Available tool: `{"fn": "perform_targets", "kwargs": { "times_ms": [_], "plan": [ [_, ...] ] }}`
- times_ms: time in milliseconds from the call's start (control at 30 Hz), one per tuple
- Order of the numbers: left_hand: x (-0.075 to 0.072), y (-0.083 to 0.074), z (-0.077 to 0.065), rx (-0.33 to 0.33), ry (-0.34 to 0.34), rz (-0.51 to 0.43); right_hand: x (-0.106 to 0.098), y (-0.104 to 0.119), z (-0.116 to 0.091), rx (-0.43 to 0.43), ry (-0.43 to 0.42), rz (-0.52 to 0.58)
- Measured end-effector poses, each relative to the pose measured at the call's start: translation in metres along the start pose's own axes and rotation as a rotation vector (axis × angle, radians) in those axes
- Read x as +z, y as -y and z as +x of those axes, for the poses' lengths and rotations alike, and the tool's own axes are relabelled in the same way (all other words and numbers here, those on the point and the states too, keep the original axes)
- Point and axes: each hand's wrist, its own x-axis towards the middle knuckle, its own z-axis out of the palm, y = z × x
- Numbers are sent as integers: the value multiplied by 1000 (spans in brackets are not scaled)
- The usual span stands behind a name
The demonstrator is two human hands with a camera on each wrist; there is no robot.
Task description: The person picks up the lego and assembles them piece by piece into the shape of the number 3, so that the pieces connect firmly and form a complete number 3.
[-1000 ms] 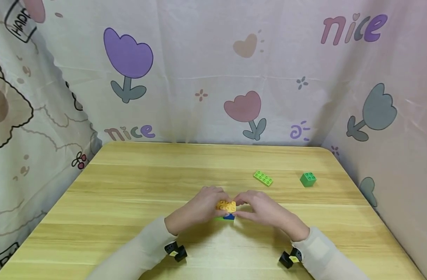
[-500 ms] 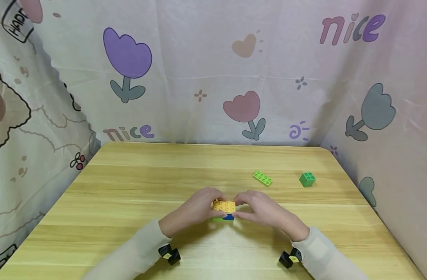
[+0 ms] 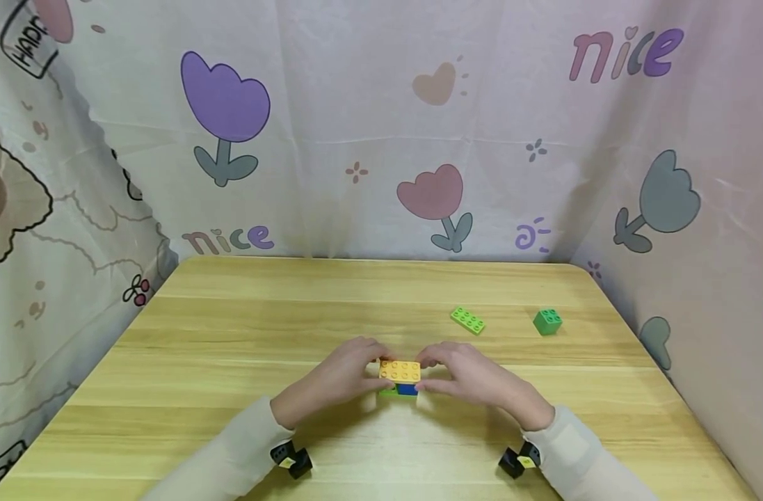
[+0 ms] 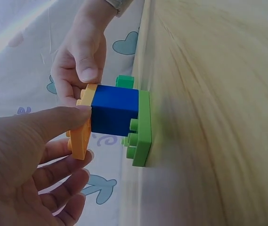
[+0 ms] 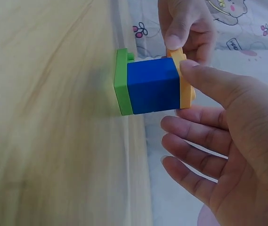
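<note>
The yellow plate (image 3: 400, 371) is set atop the blue block (image 5: 152, 84) and the green base plate (image 5: 122, 89), approx. midway btwn the left and right edges of the worktop (image 3: 268, 278). Compared w/ 1 sec ago, its left end is more uncovered, b/c the left hand (image 3: 340, 372) has been shifted toward the left edge; its alignment is prob. almost settled. It is pinched narrowly by left hand and right hand (image 3: 469, 372), while toward the far right corner a lime plate (image 3: 467, 320) and a green block (image 3: 547, 321) are seen.

Yellowish wood-grain table (image 3: 231, 313) fills lower frame. On it: lime flat studded plastic plate (image 3: 467, 321), green cubic plastic brick (image 3: 547, 323) right of centre; yellow-blue-green plastic brick stack (image 3: 400, 376) lower centre.
</note>
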Motion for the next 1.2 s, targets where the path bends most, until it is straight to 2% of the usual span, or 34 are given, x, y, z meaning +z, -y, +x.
{"fn": "perform_targets", "kwargs": {
  "times_ms": [167,367,500,667,967,1200],
  "plan": [
    [0,1,-1,-4,3,7,-5,-4,-1,53,-18,52],
    [1,1,-2,-9,16,43,-16,-11,-7,106,-89,62],
    [0,1,-3,-10,20,60,-24,-16,-11,109,-151,43],
    [-1,1,-4,-4,10,81,-31,-24,-17,162,-214,-11],
    [1,2,-5,31,4,77,-37,-45,-29,219,-283,-104],
    [0,2,-5,53,-6,90,-39,-66,-42,262,-321,-136]
  ]
}}
